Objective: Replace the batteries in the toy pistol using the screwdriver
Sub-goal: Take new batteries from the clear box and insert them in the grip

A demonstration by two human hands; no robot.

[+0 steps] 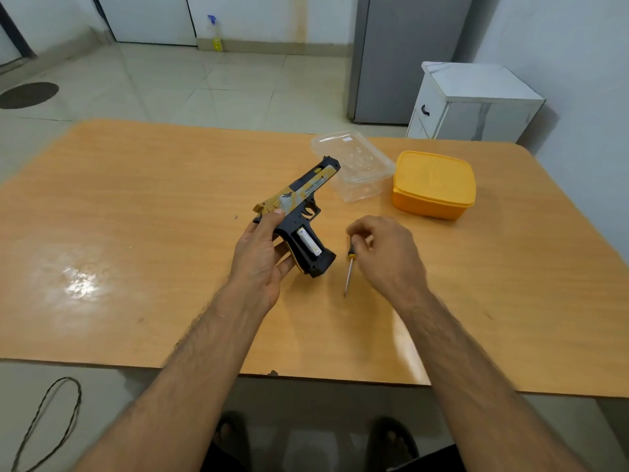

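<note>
My left hand [260,257] holds the black and gold toy pistol [299,206] just above the table, thumb on the slide and fingers under the grip. The grip's compartment faces up, uncovered, with a white battery [309,241] lying in it. To the right, my right hand [384,253] has its fingers curled around the handle of a small screwdriver [348,274]. The thin shaft points down toward me, with its tip at the table. A tiny dark speck, perhaps a screw [235,217], lies on the table left of the pistol.
A clear plastic container [354,161] sits behind the pistol. A closed yellow box [434,185] stands to its right. The wooden table [136,233] ends at a near edge before my feet. A white cabinet [473,103] stands beyond the far right corner.
</note>
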